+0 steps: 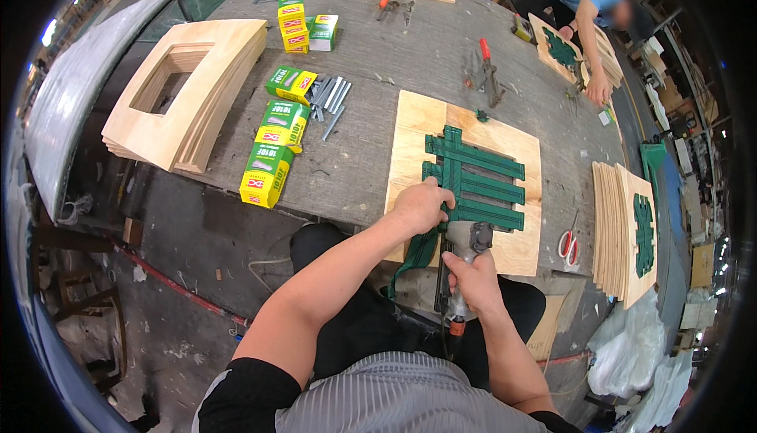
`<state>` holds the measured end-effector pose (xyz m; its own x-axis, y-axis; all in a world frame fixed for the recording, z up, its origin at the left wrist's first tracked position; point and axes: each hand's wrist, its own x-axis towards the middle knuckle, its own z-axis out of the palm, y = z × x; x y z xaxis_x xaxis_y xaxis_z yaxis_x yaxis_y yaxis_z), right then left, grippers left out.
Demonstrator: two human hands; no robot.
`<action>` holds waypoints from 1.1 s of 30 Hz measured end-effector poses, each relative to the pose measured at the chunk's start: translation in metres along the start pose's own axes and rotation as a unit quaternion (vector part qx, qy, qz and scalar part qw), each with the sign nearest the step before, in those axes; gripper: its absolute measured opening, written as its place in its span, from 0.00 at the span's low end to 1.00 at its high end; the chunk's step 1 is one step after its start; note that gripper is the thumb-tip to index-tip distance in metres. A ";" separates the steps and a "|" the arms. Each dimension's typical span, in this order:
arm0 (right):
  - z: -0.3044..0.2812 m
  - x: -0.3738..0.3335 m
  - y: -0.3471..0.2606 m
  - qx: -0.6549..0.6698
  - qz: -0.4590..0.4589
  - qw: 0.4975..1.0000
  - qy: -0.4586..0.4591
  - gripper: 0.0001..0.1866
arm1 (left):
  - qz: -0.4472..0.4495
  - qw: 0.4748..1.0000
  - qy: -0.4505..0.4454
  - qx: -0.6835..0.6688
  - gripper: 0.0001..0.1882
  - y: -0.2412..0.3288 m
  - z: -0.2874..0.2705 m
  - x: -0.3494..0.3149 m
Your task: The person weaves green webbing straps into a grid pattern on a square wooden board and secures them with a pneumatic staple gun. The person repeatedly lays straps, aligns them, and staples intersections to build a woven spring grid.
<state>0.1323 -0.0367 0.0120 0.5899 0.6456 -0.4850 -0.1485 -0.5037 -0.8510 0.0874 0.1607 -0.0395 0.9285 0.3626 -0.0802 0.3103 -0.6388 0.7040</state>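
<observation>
Person, short-sleeved shirt (pixel 378 396). Body of shirt grey, fine lighter stripes running lengthwise, fabric slightly ribbed-looking. Sleeves black, plain, contrast with grey body; left sleeve (pixel 251 396) shows large, hem ends on upper arm; right sleeve (pixel 557 422) only a dark sliver at lower edge. Trousers (pixel 356 338) black, plain, both knees visible. Forearms bare. Left hand (pixel 422 206) bare, right hand (pixel 477 281) bare, fingers partly hidden.
</observation>
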 end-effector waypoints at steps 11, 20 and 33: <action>-0.063 0.005 0.016 0.155 0.014 0.985 0.077 0.12 | -0.030 0.999 -0.036 0.004 0.20 0.005 -0.009 -0.003; -0.221 0.081 0.045 0.232 0.016 0.964 0.125 0.22 | -0.034 0.996 -0.039 0.073 0.25 0.032 0.000 0.000; -0.278 0.067 0.063 -0.290 -0.056 0.894 0.337 0.25 | -0.068 0.992 -0.040 0.096 0.27 0.036 0.004 0.007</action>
<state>0.3834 -0.1842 -0.0180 0.9485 0.3167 -0.0041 0.2636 -0.7966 -0.5441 0.1056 0.1373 -0.0173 0.8866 0.4040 -0.2253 0.4590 -0.7086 0.5359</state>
